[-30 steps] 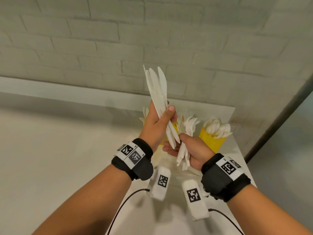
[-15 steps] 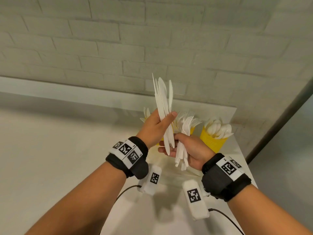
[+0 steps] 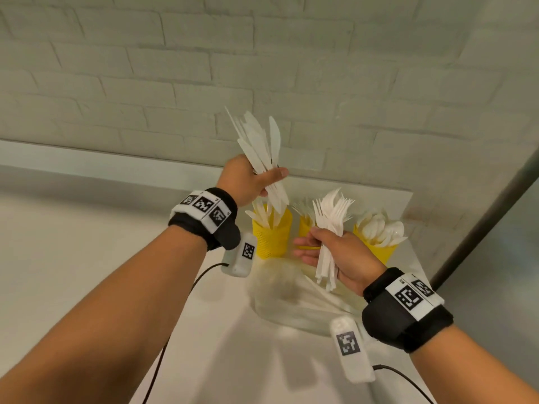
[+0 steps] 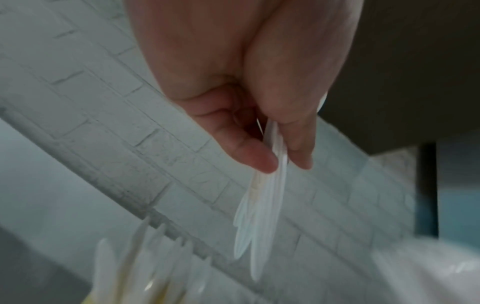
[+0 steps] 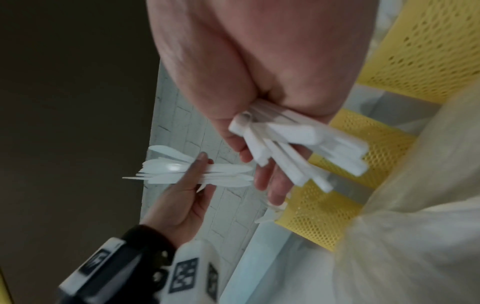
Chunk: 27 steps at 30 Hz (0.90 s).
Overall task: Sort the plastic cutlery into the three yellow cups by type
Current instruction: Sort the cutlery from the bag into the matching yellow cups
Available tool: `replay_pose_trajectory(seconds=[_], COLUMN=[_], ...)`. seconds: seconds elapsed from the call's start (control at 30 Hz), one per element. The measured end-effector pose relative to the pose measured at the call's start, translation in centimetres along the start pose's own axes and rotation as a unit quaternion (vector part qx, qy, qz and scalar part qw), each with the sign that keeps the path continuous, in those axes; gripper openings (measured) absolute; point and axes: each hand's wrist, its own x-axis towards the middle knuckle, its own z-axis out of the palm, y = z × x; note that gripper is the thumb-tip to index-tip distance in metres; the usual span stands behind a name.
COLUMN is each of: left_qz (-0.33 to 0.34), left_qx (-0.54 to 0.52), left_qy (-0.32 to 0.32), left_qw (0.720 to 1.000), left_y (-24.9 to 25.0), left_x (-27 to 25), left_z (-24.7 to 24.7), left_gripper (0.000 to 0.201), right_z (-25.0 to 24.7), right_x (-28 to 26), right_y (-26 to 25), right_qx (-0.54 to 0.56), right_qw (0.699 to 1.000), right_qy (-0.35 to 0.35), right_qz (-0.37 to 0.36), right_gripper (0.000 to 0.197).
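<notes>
My left hand [image 3: 250, 179] grips a bundle of white plastic knives [image 3: 262, 150], blades up, held above the left yellow cup [image 3: 271, 237], which has a few knives in it. In the left wrist view the knives [image 4: 262, 207] hang pinched between thumb and fingers. My right hand [image 3: 335, 252] holds a bundle of white forks [image 3: 332, 217], tines up, in front of the middle yellow cup [image 3: 304, 227], which holds forks. The right yellow cup [image 3: 379, 252] is full of white spoons [image 3: 382, 228]. The right wrist view shows the fork handles [image 5: 298, 144] in my fist.
A crumpled clear plastic bag [image 3: 291, 298] lies on the white table [image 3: 233, 360] just in front of the cups. A white brick wall [image 3: 262, 68] rises right behind them. The table's right edge drops off beside the spoon cup.
The two hands, close together before, have parted. My left hand has carried the knives left and up over the left cup; my right hand stays low with the forks.
</notes>
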Motion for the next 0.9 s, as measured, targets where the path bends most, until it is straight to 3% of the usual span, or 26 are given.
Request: replay_pose_trajectory(seconds=[0.1,0.2,0.3,0.37,0.7,0.9], left_qz=[-0.009,-0.059,-0.089,-0.104,-0.197,-0.221], left_qx=[0.062,0.124,0.218,0.267,0.31,0.329], left_qy=[-0.03,-0.065,-0.093,-0.108,-0.176,-0.175], left_qw=[0.998,0.988,0.967,0.952,0.913,0.901], left_y=[-1.7,-3.4,-4.3,-4.2,-4.6,-3.5], left_x=[1.4,2.2,2.4,2.3,2.4,2.4], left_z=[1.7,3.2,4.4,5.0,5.9,5.2], left_gripper=[0.032,0.041,0.052,0.048,0.05,0.061], right_z=[-0.1,-0.3,-0.2,-0.1,0.8,0.9], right_x=[0.1,0.2,0.4,0.6,1.5,1.4], right_y=[-0.1,-0.2,-0.2,-0.3,0.1,0.1], right_qx=[-0.012,-0.021,-0.025,-0.029,-0.045,-0.047], right_qw=[1.0,1.0,1.0,0.999,0.999,0.999], right_qy=[0.0,-0.003,0.001,0.002,0.002,0.006], right_qz=[-0.012,-0.017,-0.018,-0.018,-0.017,-0.021], right_gripper=[0.022,0.024,0.022,0.02,0.017,0.018])
